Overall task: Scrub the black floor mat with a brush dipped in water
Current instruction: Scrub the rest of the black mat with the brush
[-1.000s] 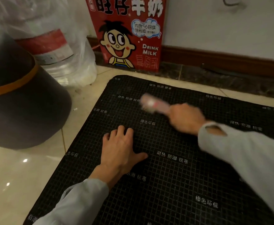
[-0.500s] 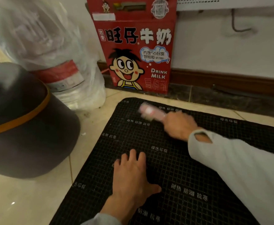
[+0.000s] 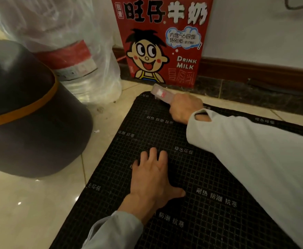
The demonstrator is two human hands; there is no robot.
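Black mat (image 3: 192,186) lies on the tiled floor (image 3: 30,203), left hand (image 3: 152,175) spread flat on it, right hand (image 3: 185,108) gripping the brush (image 3: 160,94) at the far corner, where a stroke could, I think, overshoot and hit the box (image 3: 162,42).

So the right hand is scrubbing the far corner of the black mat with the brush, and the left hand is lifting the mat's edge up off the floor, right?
Not quite. In the head view the left hand lies flat on the black mat, pressing it down, not lifting its edge. The right hand does grip the brush at the far corner.
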